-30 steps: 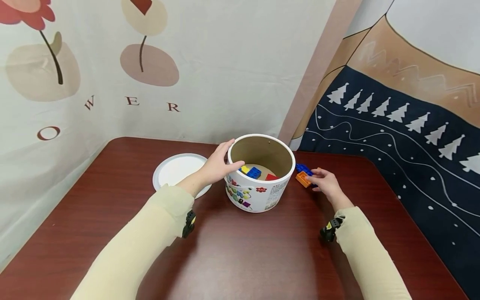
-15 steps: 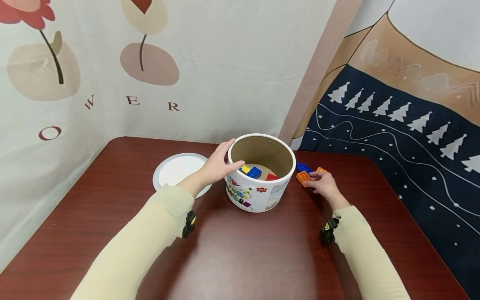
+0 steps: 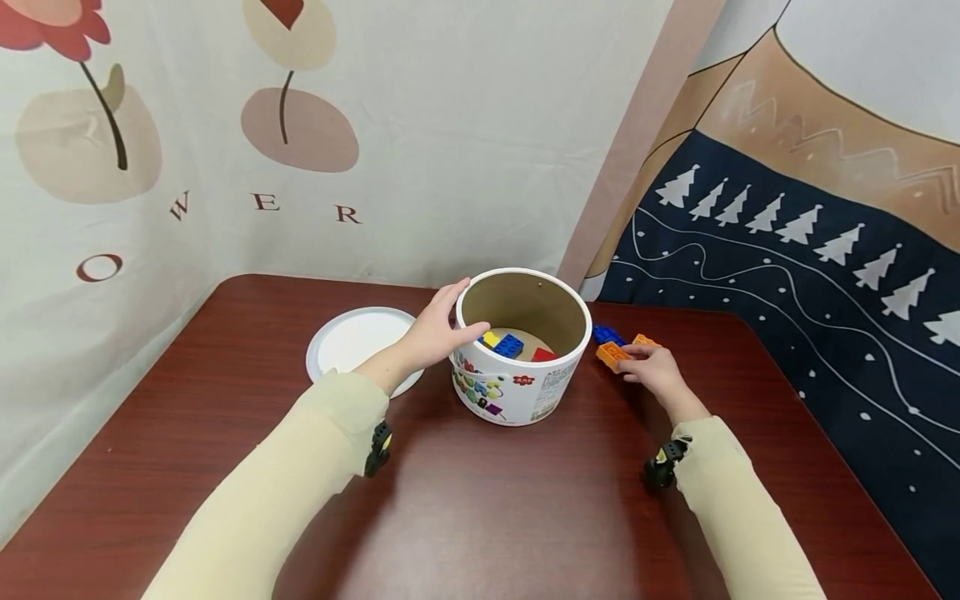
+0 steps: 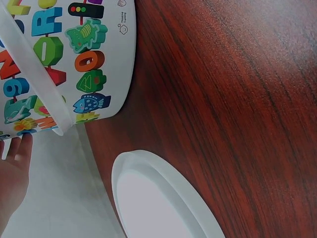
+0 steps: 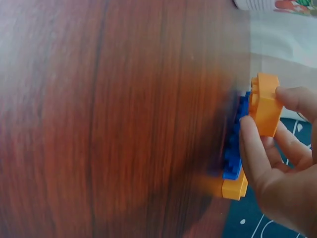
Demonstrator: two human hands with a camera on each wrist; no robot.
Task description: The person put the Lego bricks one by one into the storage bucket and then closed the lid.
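Observation:
A white printed bucket (image 3: 510, 396) stands upright on the table, several bricks visible inside it. My left hand (image 3: 431, 333) grips its left rim, thumb reaching over the edge; in the left wrist view, my left hand's fingers (image 4: 22, 146) meet the bucket's upper edge. On the right side, my right hand (image 3: 654, 371) pinches an orange building brick (image 3: 612, 357) between thumb and fingers. Close by lie a blue brick (image 3: 607, 335) and a second orange brick (image 3: 643, 340). The right wrist view shows the held orange brick (image 5: 268, 106) beside the blue pieces (image 5: 233, 153).
A white round lid (image 3: 360, 333) lies left of the bucket, partly hidden by the left forearm. Blue (image 3: 508, 346), yellow (image 3: 491, 338) and red bricks (image 3: 543, 355) show in the bucket. Fabric backdrops rise behind the brown table (image 3: 510, 508).
My right hand has taken hold of the orange brick and shifted it slightly right. The second orange brick has come into fuller view. My left hand and the bucket stay in place.

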